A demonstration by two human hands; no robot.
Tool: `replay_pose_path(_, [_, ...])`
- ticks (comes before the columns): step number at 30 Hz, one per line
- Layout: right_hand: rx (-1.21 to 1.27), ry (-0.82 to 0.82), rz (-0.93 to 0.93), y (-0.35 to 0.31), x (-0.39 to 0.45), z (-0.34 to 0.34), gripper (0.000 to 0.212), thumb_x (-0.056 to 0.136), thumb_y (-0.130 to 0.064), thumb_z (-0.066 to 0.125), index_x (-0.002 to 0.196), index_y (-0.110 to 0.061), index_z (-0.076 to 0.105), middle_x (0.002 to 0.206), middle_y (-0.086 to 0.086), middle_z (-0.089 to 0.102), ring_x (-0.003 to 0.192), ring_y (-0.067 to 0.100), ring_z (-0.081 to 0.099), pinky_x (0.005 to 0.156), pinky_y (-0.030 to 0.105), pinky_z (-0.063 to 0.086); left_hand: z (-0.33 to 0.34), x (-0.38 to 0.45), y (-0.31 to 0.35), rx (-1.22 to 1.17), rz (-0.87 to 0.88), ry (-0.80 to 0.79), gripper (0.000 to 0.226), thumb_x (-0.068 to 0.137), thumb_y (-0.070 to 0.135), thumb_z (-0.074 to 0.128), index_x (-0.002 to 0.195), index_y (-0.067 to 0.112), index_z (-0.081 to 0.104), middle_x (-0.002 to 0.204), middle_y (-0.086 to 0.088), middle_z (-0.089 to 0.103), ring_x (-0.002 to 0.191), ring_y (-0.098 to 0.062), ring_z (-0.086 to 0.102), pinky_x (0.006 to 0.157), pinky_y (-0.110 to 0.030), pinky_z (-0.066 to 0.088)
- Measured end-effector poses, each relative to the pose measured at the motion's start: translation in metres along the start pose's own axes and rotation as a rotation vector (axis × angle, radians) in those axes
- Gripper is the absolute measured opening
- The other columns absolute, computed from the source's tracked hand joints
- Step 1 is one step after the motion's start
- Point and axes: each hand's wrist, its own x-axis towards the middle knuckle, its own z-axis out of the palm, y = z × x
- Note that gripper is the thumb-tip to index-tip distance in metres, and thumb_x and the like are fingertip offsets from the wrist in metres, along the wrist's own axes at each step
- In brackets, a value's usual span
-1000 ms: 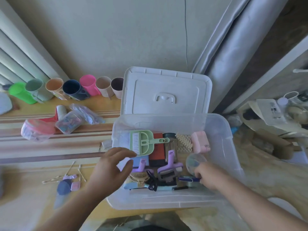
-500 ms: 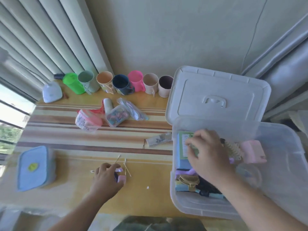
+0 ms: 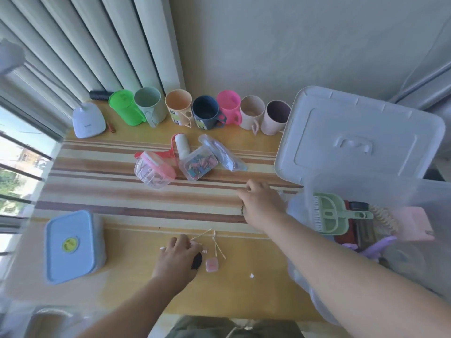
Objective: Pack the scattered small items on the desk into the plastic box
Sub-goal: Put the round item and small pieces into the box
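Observation:
The clear plastic box (image 3: pixel 305 191) stands at the right with its lid (image 3: pixel 353 132) propped open behind it. Inside lie a green dustpan (image 3: pixel 329 215), a pink case (image 3: pixel 412 223) and other small items. My right hand (image 3: pixel 261 206) is outside the box, palm down on the desk just left of its wall, fingers curled; a thin dark thing (image 3: pixel 242 211) shows at its thumb. My left hand (image 3: pixel 178 257) rests over several cotton swabs (image 3: pixel 217 246), a dark round item (image 3: pixel 196 261) and a small pink square (image 3: pixel 211 264). What either hand holds is hidden.
A row of coloured cups (image 3: pixel 205 113) lines the back wall. A pink-lidded clear container (image 3: pixel 153 172), a clip box (image 3: pixel 197 164), a lint roller (image 3: pixel 181 145) and a plastic pouch (image 3: pixel 222 152) lie mid-desk. A blue lidded box (image 3: pixel 70 245) sits left, a white lamp base (image 3: pixel 87 120) behind it.
My right hand has come out of the box and now lies on the desk beside it. My left hand stays on the swabs and small items. The view has swung left.

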Motion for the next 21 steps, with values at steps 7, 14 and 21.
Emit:
replay_pose_path(7, [-0.132,-0.157,0.153,0.005,0.011,0.017,0.068,0.085,0.001,0.061,0.142,-0.032,0.046,0.141,0.007,0.040,0.130,0.035,0.038,0.086,0.043,0.039,0.000,0.011,-0.014,-0.051,0.023,0.032,0.054,0.081,0.034,0.078,0.128,0.040,0.054,0.131,0.002,0.039,0.122,-0.029,0.041,0.088,-0.041,0.055])
replay_pose_path(14, [-0.121,-0.162,0.224,0.016,0.019,0.036,0.068,0.082,0.000,0.066,0.138,-0.032,0.048,0.136,0.005,0.044,0.126,0.033,0.043,0.095,0.042,0.045,-0.035,0.061,-0.023,-0.133,0.029,0.165,0.056,0.083,0.018,0.075,0.134,0.027,0.055,0.140,-0.006,0.034,0.130,-0.036,0.030,0.099,-0.053,0.052])
replay_pose_path(21, [-0.197,-0.169,0.285,0.031,0.021,0.045,0.052,0.087,-0.004,0.061,0.134,-0.025,0.055,0.136,0.004,0.050,0.126,0.032,0.045,0.100,0.041,0.044,-0.063,0.095,-0.025,-0.011,0.000,0.043,0.067,0.083,0.023,0.073,0.143,0.029,0.043,0.152,-0.007,0.026,0.137,-0.036,0.032,0.104,-0.046,0.049])
